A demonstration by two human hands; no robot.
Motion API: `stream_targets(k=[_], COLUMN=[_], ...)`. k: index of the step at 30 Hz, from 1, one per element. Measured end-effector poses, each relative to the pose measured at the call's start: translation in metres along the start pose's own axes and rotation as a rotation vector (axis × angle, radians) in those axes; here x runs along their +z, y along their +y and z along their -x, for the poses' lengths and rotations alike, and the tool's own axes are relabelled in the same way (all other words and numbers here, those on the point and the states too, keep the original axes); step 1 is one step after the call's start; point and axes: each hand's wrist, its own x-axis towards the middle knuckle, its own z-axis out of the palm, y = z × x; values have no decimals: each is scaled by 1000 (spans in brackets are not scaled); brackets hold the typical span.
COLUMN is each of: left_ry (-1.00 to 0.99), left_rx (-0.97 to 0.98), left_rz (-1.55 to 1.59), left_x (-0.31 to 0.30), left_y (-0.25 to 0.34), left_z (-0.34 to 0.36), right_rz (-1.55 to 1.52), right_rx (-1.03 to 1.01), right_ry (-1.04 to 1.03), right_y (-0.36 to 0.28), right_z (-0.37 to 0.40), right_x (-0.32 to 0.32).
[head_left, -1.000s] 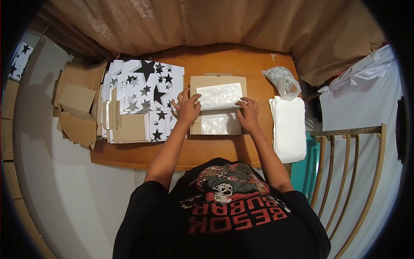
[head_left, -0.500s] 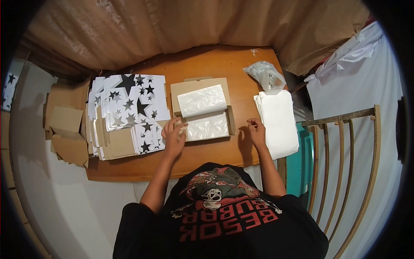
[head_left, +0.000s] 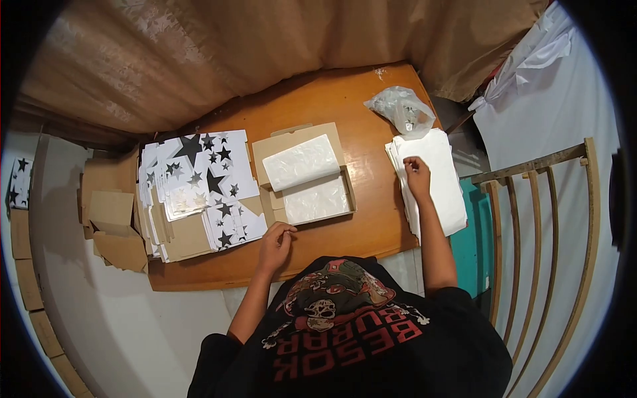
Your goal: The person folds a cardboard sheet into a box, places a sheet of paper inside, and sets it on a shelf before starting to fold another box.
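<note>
An open cardboard box (head_left: 350,192) stands on the table, lined with a translucent white plastic sheet (head_left: 302,164) that is folded back over its raised lid. My left hand (head_left: 276,243) rests by the box's near left corner, fingers loosely bent and apart from the thumb, with nothing seen in it. Over the stack of white sheets (head_left: 441,179) on the right is my right hand (head_left: 417,174), its fingers curled together. Whether it pinches a sheet or anything small is hidden.
Star-printed white boards (head_left: 219,179) lie piled on the left, beside brown cardboard pieces (head_left: 119,229). A clear plastic bag (head_left: 403,109) with something inside sits at the back right of the wooden table (head_left: 298,99). A wooden rack (head_left: 541,199) stands to the right.
My right hand has moved right and away from me, from the bare table onto the white stack. My left hand has drawn back from the box's left side toward me.
</note>
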Motion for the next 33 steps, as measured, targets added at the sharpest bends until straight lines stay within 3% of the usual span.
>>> stream_targets(k=[3,10,13,15,17,21,24,30,33], left_ry=[62,-18,-13,-31,-31,37,45,41,1], left_rx=[-19,-117,-141,-150,-179,-233,-236,-286,-292], left_rz=[-7,51,82,60,109,167,138,126,159], left_x=[-4,-2,5,8,13,18,16,14,14], left_y=[-5,-1,3,3,-3,-12,-14,-20,-16], left_z=[-1,8,13,16,20,24,22,18,14], right_rz=[61,140,67,3,115,318,254,460,552], right_rx=[1,-6,-75,39,1,-82,-124,38,-12], right_ry=[-19,3,-52,-183,-181,-100,-79,-45,-52], right_y=[16,39,47,44,51,63,74,47,29], right_z=[-43,-142,-183,-203,-222,-234,-237,-241,-235], right_x=[-4,2,13,20,33,55,69,66,61])
